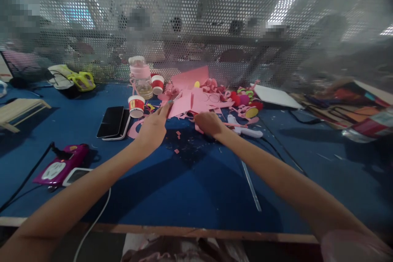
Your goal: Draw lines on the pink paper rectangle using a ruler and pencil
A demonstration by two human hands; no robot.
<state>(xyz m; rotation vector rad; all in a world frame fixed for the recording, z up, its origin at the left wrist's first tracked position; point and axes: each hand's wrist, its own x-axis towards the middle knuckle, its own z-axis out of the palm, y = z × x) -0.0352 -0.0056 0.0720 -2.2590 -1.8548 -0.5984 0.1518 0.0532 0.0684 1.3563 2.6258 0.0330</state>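
My left hand [152,129] rests at the left edge of a pile of pink paper [181,104]. Its index finger is stretched forward against the paper; the other fingers are partly hidden. My right hand [209,123] is curled closed at the pile's near right edge, and a small pink scrap shows just beneath it. What its fingers hold is hidden. Drawn circles [214,98] mark one pink sheet. Behind lie a larger pink sheet [193,77] and curled pink strips. A white glue gun [245,130] lies to the right of my right hand.
Left are two paper cups [136,106], a glass jar [141,80], a black phone [112,122] and a purple power bank-like object [63,166]. A clear glue stick [251,186] lies in front. Pom-poms [245,99] sit right. A perforated metal screen [190,20] stands behind the blue table.
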